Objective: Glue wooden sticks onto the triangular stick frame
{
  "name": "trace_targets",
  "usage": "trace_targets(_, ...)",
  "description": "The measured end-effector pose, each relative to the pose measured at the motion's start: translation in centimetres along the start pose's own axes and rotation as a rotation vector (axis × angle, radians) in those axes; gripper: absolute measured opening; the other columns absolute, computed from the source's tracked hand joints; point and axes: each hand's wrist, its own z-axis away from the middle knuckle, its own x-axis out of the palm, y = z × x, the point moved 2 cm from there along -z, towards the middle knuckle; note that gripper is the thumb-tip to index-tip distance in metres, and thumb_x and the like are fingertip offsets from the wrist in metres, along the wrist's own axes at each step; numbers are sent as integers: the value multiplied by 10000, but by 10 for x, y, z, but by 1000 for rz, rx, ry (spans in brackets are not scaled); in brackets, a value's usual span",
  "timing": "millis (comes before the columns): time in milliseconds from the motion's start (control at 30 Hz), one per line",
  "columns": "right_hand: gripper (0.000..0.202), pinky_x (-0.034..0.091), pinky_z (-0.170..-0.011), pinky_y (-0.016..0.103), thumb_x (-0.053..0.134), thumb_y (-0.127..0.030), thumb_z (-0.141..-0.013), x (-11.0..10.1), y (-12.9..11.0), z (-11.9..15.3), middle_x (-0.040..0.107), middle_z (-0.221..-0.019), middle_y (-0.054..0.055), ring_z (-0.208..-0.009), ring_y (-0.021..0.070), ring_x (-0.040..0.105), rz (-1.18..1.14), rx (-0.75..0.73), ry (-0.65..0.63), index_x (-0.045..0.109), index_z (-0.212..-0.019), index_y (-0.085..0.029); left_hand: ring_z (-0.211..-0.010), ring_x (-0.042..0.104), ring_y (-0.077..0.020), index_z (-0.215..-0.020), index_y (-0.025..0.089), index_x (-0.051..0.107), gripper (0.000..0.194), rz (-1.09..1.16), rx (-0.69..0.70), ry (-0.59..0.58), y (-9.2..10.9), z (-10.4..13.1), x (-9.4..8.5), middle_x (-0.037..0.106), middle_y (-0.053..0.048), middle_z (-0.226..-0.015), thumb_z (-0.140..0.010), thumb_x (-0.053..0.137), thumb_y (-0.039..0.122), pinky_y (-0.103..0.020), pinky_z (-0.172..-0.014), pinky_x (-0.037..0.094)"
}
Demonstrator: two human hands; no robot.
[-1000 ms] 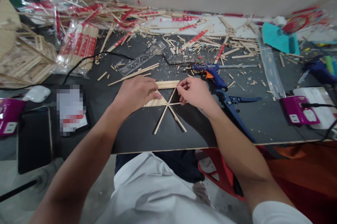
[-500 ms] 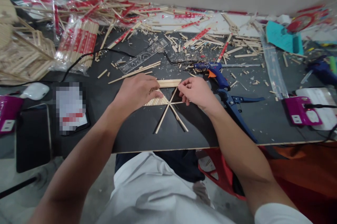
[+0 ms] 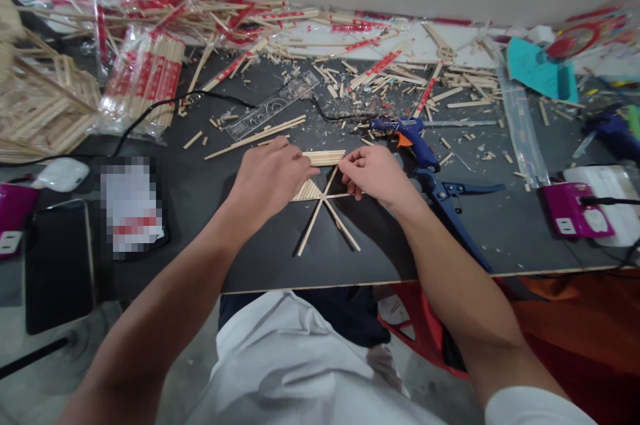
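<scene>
A star-shaped frame of wooden sticks [image 3: 312, 224] lies on the dark table, its spokes meeting at the centre. Short sticks [image 3: 306, 192] fill its left wedge side by side. Across the top runs a row of parallel wooden sticks [image 3: 325, 158]. My left hand [image 3: 273, 175] is over the left end of that row, fingers curled and closed on the sticks, hiding the frame's left part. At the row's right end my right hand [image 3: 369, 173] is closed, with thumb and index finger pinching the stick ends beside the upper right spoke.
A blue glue gun [image 3: 413, 135] and blue-handled cutters [image 3: 445, 202] lie to the right. Behind are a clear ruler [image 3: 273, 105], stick scraps and packaged chopsticks [image 3: 145, 82]. Phones [image 3: 59, 265] are at left, a purple power adapter [image 3: 575, 210] at right. A black cable [image 3: 150, 107] crosses the left side.
My left hand has shifted right along the stick row, drawing its thumb in and covering more of the filled wedge. My right hand stays at the right end of the row.
</scene>
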Motion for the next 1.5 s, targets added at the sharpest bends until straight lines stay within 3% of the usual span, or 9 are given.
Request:
trace_targets(233, 100, 431, -321, 207, 643, -163, -797, -1, -2, 0, 638, -547, -8, -347, 104, 540, 23, -2, -5, 605, -706, -181, -945, 654, -258, -939, 152, 771, 236, 42, 4, -69, 9, -15, 4, 740, -101, -918, -1008, 590, 287, -334, -680, 440)
trace_targets(367, 94, 450, -320, 212, 650, -162, -803, -2, -1, -1, 637, -562, -11, -363, 112, 557, -5, -2, -7, 612, -719, -183, -925, 650, -248, -906, 151, 770, 210, 26, 20, -20, 9, -14, 10, 739, -105, -959, -989, 579, 178, -344, -653, 432)
trace_targets(600, 118, 446, -321, 203, 655, -141, -782, -2, 1, -3, 634, -546, -8, -368, 106, 550, -68, 10, -22, 608, -684, -186, -857, 657, -239, -861, 116, 741, 264, -128, 155, 2, 16, -14, 13, 703, -102, -835, -922, 509, 5, -338, -589, 406)
trace_targets(800, 120, 442, -326, 190, 635, -106, -750, -3, -5, 0, 627, -538, -19, -381, 99, 558, -157, -21, -36, 593, -669, -184, -831, 650, -236, -885, 104, 694, 239, -179, 222, 82, 14, -12, 14, 696, -100, -838, -945, 481, 14, -332, -629, 431)
trace_targets(1100, 95, 451, -346, 195, 692, -197, -739, -8, -20, 12, 629, -560, -28, -403, 98, 567, -268, -157, 10, 597, -745, -192, -797, 631, -232, -992, 136, 607, 224, -120, 78, 92, 19, -11, 11, 658, -77, -856, -1011, 397, 61, -335, -727, 446)
trace_targets(1333, 107, 453, -343, 192, 704, -201, -759, -5, -26, 21, 634, -577, -31, -416, 104, 595, -326, -205, -109, 599, -764, -185, -733, 591, -178, -965, 160, 641, 316, -140, 196, 165, 18, -2, -2, 654, -40, -824, -1056, 343, 112, -307, -694, 413)
trace_targets(1500, 165, 469, -360, 193, 757, -221, -743, -6, -27, 23, 637, -570, -28, -422, 108, 608, -341, -182, -161, 602, -777, -177, -717, 575, -177, -945, 158, 647, 304, -161, 193, 188, 19, 2, -4, 652, -35, -815, -1053, 367, 111, -312, -691, 412)
